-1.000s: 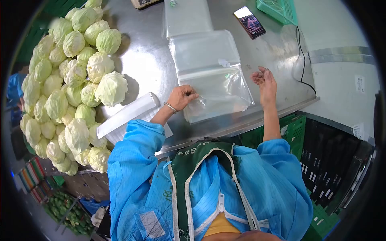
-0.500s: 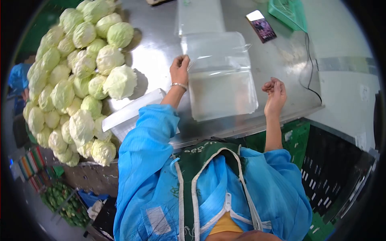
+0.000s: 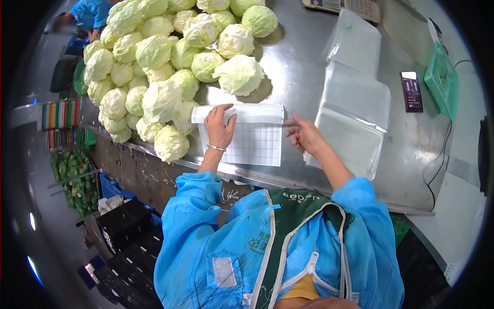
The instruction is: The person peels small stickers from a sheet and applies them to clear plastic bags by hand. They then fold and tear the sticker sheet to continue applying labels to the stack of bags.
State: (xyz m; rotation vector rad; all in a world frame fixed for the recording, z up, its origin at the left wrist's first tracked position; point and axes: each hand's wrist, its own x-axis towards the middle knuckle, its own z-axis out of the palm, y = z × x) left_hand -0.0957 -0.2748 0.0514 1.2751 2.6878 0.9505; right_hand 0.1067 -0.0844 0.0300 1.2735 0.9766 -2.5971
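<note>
My left hand (image 3: 220,130) rests on the folded white top strip of a sheet of square white labels (image 3: 252,144), its thumb and fingers apart. Just off the right end of that strip, my right hand (image 3: 303,133) hovers with loosely spread fingers and nothing in them. The sheet lies near the table's front edge. Right of my right hand, clear plastic bags (image 3: 352,110) lie flat in overlapping stacks. A large pile of pale green cabbages (image 3: 239,75) stands behind and left of the sheet.
A phone (image 3: 411,91) and a green basket (image 3: 442,80) lie on the metal table (image 3: 293,46) at the right, with a black cable near its edge. A scale (image 3: 360,7) is at the back. Another person in blue (image 3: 92,14) is at the upper left.
The view has turned left. My left hand has moved from the plastic bags to the label sheet, and my right hand has come across the bags towards the sheet's right end.
</note>
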